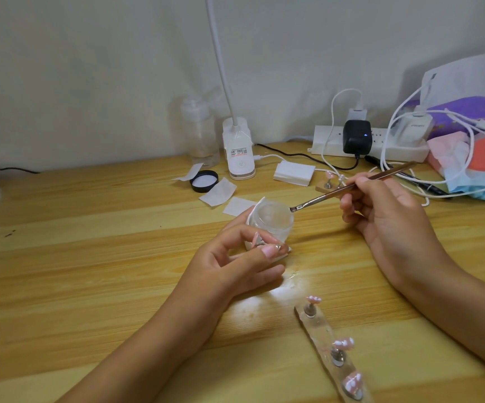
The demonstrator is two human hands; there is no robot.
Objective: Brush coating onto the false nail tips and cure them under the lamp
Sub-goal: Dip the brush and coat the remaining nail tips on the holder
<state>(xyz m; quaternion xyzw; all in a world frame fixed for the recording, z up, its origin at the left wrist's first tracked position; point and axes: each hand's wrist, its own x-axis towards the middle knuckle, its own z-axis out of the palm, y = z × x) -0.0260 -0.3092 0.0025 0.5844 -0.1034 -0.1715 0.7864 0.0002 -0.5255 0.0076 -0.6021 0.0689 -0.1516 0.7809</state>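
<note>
Warm wood, pink tips and mostly white kit on my feed.
The table (90, 257) is honey-yellow with darker grain stripes. The false nail tips (343, 343), lower right, are pink with what look like white markings. I read the brush (351, 186) as coppery brown, the jar (273, 222) clear, the lid (203, 180) black around white, the lamp (238, 152) white, the adapter (357, 136) black and the bag (473, 110), upper right, purple.

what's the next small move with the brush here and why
Probably lower the brush into the open jar to load coating: the right hand holds its bristles at the rim, not inside, and the left hand pinches a nail tip beside the jar.
</note>
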